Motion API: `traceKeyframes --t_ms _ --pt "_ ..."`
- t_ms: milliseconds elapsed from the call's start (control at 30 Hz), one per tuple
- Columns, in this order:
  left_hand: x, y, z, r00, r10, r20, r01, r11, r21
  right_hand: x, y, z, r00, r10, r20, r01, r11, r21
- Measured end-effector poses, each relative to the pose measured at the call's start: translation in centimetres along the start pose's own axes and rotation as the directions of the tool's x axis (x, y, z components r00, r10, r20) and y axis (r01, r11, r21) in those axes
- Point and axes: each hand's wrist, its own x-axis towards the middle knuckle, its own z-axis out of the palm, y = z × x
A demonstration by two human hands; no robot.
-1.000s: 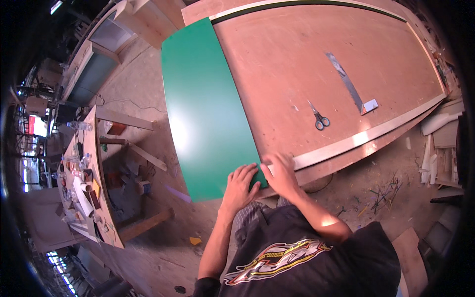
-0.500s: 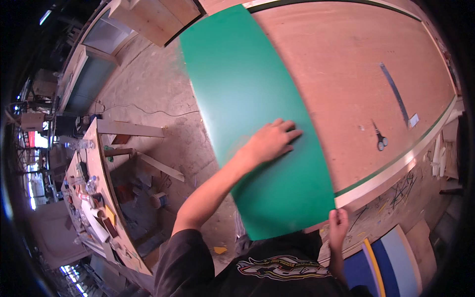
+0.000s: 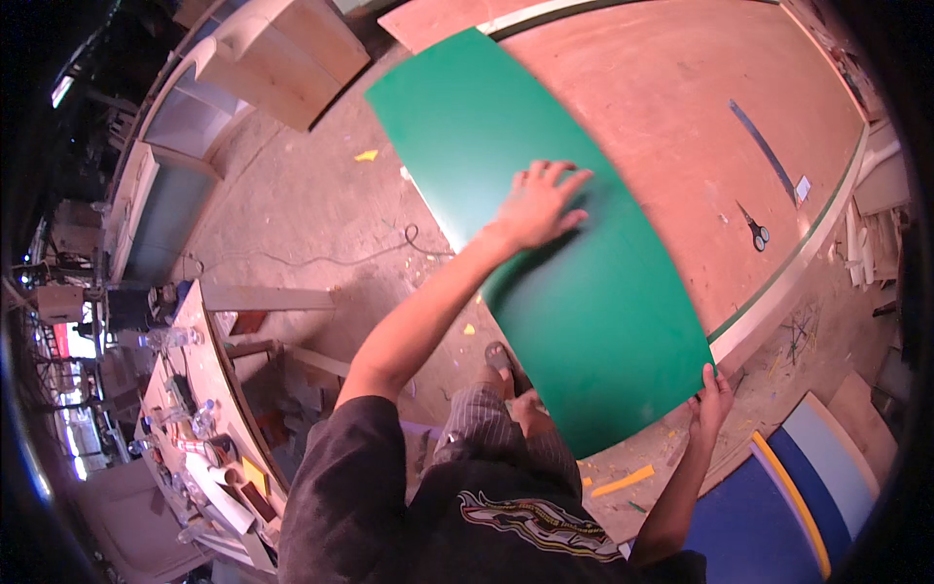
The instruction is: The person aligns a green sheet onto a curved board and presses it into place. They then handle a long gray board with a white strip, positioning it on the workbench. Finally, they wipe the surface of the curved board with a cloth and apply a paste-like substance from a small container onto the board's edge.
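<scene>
A long, smooth green sheet lies across the left part of a large wooden tabletop, its near end jutting out past the edge. My left hand rests on the sheet's upper face, fingers spread and gripping nothing. At the near right corner of the sheet, my right hand has its fingers closed on the edge; part of its grip is hidden. Black-handled scissors and a dark narrow strip lie on the wood to the right, with a small white card touching the strip's end.
At left stands a cluttered workbench with bottles and tools. A cable trails over the concrete floor, among yellow scraps. Blue panels lean at lower right. Wooden cabinets stand at far left.
The green sheet's near end has swung right, away from my body, with my right hand at its corner. My left hand has moved farther up the sheet. My legs now show below.
</scene>
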Motion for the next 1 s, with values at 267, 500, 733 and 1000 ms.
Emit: traceKeyframes --t_ms 267,500,733,1000 --pt "7.9 -19.7 -5.5 0.966 -0.197 -0.167 0.217 0.970 0.107 0.4 0.4 0.0 1.000 0.015 0.024 -0.017 0.993 0.115" --pt "20.2 -35.2 -6.3 0.925 -0.336 -0.177 0.354 0.932 0.079 -1.1 0.2 1.7 0.980 0.144 -0.139 -0.110 0.968 0.225" --pt "22.5 -40.9 -6.9 0.916 -0.302 0.263 0.373 0.881 -0.290 -1.6 -0.3 1.0 0.949 0.217 -0.230 -0.171 0.964 0.206" --pt "21.0 -40.0 -8.1 0.859 -0.392 0.329 0.501 0.776 -0.382 -1.8 -1.0 1.9 0.927 0.221 -0.303 -0.213 0.975 0.058"
